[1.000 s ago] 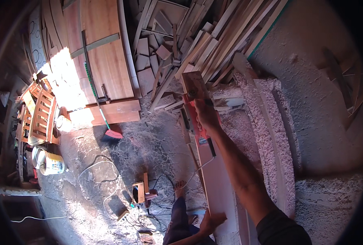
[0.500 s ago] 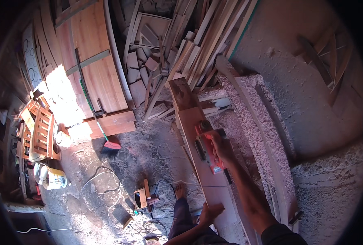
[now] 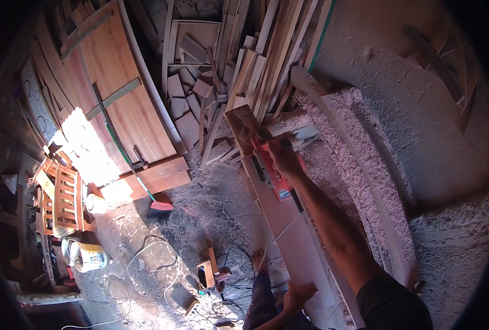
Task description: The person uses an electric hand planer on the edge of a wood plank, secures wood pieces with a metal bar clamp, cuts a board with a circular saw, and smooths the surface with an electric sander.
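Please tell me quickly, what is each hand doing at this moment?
Left hand: at the edge of the board; open or closed cannot be told.
Right hand: closed, holding the red electric planer.

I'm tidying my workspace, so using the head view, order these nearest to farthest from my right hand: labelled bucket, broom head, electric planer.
1. Red electric planer: in the right hand.
2. Red broom head: left, on the floor.
3. Labelled bucket: farther left.

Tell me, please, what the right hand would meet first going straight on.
Past its red power planer, the right hand would likely meet the dark-brown rectangular wooden piece; depth is unclear.
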The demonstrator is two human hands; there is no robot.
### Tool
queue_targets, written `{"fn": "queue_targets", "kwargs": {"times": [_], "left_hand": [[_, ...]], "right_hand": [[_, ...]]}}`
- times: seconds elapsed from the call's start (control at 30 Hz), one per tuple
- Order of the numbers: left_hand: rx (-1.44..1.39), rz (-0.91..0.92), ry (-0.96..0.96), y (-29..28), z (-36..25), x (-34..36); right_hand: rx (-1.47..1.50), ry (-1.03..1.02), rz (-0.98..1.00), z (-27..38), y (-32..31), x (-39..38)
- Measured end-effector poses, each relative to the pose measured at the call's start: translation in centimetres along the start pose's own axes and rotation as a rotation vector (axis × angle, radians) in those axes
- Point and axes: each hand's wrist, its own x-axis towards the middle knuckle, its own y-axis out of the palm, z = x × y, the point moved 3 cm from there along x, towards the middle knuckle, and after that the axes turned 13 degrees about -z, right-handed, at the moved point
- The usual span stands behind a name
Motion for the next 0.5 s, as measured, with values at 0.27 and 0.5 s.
{"fn": "queue_targets", "kwargs": {"times": [0.27, 0.5], "left_hand": [[-0.378, -0.176, -0.141, -1.8, -3.5, 1.8], [-0.542, -0.264, 0.042, -1.0, -0.1, 1.5]], "right_hand": [[0.049, -0.005, 0.013, 3.1, 0.6, 6.2], [-0.066, -0.051, 0.057, -4.1, -1.3, -9.8]]}}
